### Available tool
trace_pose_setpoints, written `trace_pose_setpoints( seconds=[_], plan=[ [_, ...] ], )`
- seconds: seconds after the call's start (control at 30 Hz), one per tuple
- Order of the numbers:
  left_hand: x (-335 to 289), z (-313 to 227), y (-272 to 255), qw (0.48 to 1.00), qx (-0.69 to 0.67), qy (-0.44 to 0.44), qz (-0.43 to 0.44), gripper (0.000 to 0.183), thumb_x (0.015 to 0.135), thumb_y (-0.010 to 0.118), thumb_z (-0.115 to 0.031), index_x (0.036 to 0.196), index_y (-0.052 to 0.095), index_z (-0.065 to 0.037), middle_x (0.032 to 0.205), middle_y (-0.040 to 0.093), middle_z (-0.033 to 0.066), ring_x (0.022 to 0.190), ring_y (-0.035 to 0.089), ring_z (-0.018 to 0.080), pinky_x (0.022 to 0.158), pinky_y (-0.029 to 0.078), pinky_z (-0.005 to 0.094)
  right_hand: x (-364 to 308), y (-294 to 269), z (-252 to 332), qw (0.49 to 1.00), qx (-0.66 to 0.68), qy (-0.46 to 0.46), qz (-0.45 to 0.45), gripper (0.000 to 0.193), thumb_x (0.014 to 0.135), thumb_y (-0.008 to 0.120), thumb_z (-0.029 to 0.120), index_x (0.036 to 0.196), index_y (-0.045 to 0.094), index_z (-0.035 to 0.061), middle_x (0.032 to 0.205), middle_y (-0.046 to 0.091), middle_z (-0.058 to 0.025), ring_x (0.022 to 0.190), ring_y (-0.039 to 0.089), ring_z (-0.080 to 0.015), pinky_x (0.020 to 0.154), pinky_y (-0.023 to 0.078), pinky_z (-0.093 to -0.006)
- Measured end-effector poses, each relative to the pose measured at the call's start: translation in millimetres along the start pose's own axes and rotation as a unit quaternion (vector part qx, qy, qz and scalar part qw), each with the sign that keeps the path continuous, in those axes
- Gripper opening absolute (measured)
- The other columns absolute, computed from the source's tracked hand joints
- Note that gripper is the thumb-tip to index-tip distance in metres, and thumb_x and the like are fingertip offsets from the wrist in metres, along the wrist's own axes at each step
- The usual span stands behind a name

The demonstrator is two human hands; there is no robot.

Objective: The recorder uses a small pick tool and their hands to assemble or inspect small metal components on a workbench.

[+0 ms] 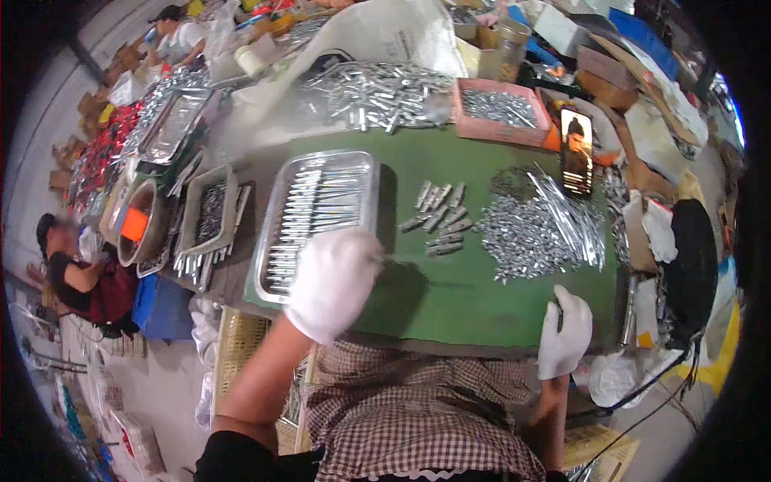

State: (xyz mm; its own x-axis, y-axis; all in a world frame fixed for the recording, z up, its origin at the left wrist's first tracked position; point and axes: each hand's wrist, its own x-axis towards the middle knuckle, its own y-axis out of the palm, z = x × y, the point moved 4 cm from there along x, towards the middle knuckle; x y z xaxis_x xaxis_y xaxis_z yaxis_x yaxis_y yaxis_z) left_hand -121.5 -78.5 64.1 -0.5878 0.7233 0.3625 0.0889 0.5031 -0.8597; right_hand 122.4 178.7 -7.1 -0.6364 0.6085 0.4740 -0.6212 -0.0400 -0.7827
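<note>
My left hand [336,283], in a white glove and slightly blurred, is closed above the near right corner of a clear plastic tray [373,201]. Whatever its fingers hold is hidden. Inside the tray, slim silver metal rods [293,229] lie in a row. My right hand [564,333], also gloved, is at the near table edge with its fingers bent and thumb apart, and nothing shows in it. Beyond it spreads a heap of small metal parts [522,241], with long thin rods [566,217] on its right side. Several short metal cylinders [438,217] lie between tray and heap.
A green mat [474,313] covers the work surface. At the back are a pink box [542,120] of metal parts and a pile of silver pieces [385,92]. A lit phone [577,153] leans at right. Bins [229,229] stand left; two people are farther off.
</note>
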Motion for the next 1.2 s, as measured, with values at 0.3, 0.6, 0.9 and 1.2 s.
trace_pose_setpoints(
  seconds=[0.3,0.6,0.9,1.2],
  plan=[
    [-27.7,128.4,-42.4,0.99,0.1,-0.028,0.092,0.012,0.091,0.064,-0.014,0.102,0.067,-0.009,0.103,0.069,0.0117,0.099,0.066,0.0349,0.085,0.053,0.046,5.4,11.9,6.2,0.999,0.011,-0.031,-0.011,0.027,0.089,0.069,0.005,0.115,0.071,0.0056,0.105,0.068,-0.0143,0.1,0.063,-0.0342,0.09,0.049,-0.0456],
    [-26.5,127.6,-33.6,0.978,0.174,-0.03,0.114,0.014,0.091,0.062,-0.011,0.101,0.071,-0.012,0.099,0.068,0.0098,0.097,0.066,0.0336,0.085,0.054,0.0441,2.4,8.4,2.8,0.999,0.003,-0.039,0.009,0.024,0.091,0.065,0.004,0.114,0.07,0.0048,0.105,0.068,-0.014,0.1,0.062,-0.0345,0.091,0.048,-0.0455],
    [-19.1,121.1,-35.3,0.974,0.163,-0.109,0.113,0.015,0.088,0.068,-0.027,0.093,0.073,-0.013,0.096,0.07,0.0107,0.093,0.067,0.0351,0.084,0.055,0.0462,4.7,12.0,1.5,0.999,0.005,-0.048,-0.001,0.024,0.09,0.066,0.004,0.114,0.071,0.0048,0.103,0.068,-0.0145,0.099,0.062,-0.0345,0.091,0.048,-0.0455],
    [-23.8,141.6,-60.4,0.988,0.049,-0.129,0.069,0.018,0.093,0.063,-0.015,0.102,0.07,-0.002,0.095,0.067,0.0178,0.098,0.065,0.0382,0.089,0.051,0.0442,8.0,4.1,20.0,0.998,0.038,-0.052,-0.008,0.024,0.088,0.067,0.004,0.111,0.071,0.0056,0.101,0.068,-0.0145,0.098,0.062,-0.0347,0.09,0.048,-0.0452]
  ],
)
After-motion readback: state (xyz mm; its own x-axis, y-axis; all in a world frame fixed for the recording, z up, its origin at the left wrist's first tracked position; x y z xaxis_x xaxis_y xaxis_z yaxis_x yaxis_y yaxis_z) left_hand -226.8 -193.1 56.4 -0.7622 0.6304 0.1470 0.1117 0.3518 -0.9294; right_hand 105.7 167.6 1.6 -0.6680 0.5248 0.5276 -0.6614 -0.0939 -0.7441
